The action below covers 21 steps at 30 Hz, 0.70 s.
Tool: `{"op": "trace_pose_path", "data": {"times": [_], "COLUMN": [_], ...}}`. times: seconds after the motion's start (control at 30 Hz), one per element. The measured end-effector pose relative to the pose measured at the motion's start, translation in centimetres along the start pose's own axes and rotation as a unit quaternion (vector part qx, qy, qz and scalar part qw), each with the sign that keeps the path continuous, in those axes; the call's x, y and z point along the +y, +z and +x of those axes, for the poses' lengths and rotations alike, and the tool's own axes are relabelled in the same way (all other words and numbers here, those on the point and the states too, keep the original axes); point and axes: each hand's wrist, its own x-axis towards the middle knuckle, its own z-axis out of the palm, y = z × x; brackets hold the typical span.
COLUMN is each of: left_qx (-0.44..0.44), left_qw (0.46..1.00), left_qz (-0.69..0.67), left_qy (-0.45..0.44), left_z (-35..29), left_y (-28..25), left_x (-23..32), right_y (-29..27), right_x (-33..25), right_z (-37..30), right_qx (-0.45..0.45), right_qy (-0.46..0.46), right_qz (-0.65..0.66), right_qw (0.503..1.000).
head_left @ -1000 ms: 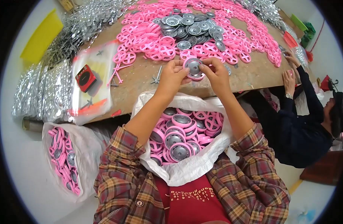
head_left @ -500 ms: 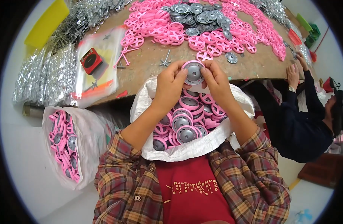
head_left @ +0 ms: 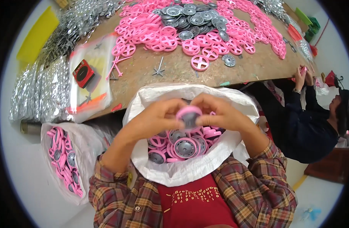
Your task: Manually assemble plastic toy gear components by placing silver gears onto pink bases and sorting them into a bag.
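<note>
Head view: a white sack [head_left: 182,177] of pink-and-grey wheels [head_left: 185,147] sits near. Over it, the left hand [head_left: 162,117] and right hand [head_left: 222,114] pinch one blurry wheel [head_left: 189,117] in their fingers [head_left: 207,120]. Further off, pink rings [head_left: 147,36] and grey discs [head_left: 196,19] lie on the worktop [head_left: 142,76].

Held wheel [head_left: 189,117] blurred; pink rings [head_left: 147,35] cut off by top edge.

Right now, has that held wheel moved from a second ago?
Yes: judged against the table, the wheel has moved toward the red shirt, now over the white sack.
</note>
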Motion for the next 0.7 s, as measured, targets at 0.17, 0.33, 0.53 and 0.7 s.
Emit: {"op": "trace_pose_path", "data": {"times": [0.17, 0.33, 0.53, 0.7], "left_qx": [0.246, 0.320, 0.336, 0.381], "left_qw": [0.892, 0.736, 0.688, 0.682], "left_qz": [0.372, 0.535, 0.589, 0.571], "left_qy": [0.076, 0.263, 0.256, 0.251], "left_z": [4.9, 16.1, 19.8, 18.6], "left_y": [-3.7, -8.8, -10.8, -10.5], "left_x": [1.0, -3.5, -5.7, -4.8], "right_y": [-12.5, -26.8, -27.5, -23.9], "right_x": [0.3, 5.1, 6.9, 4.5], "right_z": [4.4, 8.5, 11.6, 10.2], "right_qx": [0.215, 0.486, 0.424, 0.462], "right_qy": [0.047, 0.023, 0.053, 0.002], "right_qz": [-0.252, -0.355, -0.414, -0.238], "right_qw": [0.942, 0.798, 0.803, 0.855]}}
